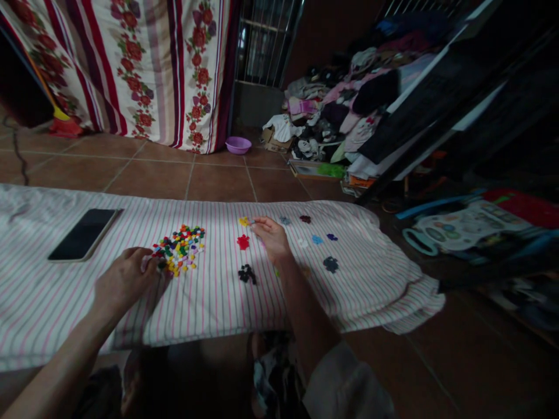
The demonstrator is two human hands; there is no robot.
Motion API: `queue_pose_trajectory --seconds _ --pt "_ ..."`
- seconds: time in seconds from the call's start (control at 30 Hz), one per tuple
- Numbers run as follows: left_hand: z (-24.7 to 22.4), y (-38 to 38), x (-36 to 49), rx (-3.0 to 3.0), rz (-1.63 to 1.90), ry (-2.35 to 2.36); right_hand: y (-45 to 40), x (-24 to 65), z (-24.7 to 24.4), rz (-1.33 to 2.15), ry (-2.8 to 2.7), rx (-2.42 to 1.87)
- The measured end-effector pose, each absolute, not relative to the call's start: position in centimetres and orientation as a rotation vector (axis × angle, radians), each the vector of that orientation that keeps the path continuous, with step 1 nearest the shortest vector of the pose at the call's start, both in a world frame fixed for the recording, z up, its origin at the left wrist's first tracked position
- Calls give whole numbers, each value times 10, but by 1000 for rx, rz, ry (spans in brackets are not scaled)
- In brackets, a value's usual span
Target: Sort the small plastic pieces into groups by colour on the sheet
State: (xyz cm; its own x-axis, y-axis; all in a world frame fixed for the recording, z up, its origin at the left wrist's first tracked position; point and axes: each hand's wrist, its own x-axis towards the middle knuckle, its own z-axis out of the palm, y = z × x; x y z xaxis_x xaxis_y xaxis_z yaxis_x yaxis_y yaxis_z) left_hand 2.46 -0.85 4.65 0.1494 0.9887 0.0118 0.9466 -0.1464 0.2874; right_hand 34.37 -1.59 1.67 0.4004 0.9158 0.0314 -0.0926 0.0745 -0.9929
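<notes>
A mixed heap of small coloured pieces point(186, 247), perhaps beads, lies on the striped cloth point(209, 314). My left hand point(124, 278) touches the heap's left edge, fingers pinched together; what they hold is unclear. My right hand point(271, 237) is closed in a pinch beside the yellow pile point(243, 222), with a tiny greyish speck at its fingertips. Nearby are single-colour piles: red point(243, 242), black point(247, 273), grey-blue point(285, 220), dark red point(305, 219), white point(302, 242), light blue point(317, 239), dark blue point(332, 237) and dark grey point(331, 264). My right wrist partly covers some green pieces.
A phone point(85, 234) lies on the cloth at left. Beyond the cloth are a tiled floor point(152, 169), a purple basin point(238, 145), a floral curtain point(152, 70) and heaped clothes point(336, 110). A colourful plastic item point(463, 224) stands at right.
</notes>
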Motion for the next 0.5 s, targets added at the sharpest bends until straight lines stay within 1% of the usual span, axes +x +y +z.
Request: queue_pose_trajectory --seconds 0.27,0.37,0.5 --pt "44 -5 23 2163 341 1938 -27 376 -2 614 -851 -1410" --pt "47 -4 24 2124 292 1960 -33 391 -9 518 -890 -1454" --pt "49 -3 23 2094 251 1979 -44 413 -13 367 -920 -1644"
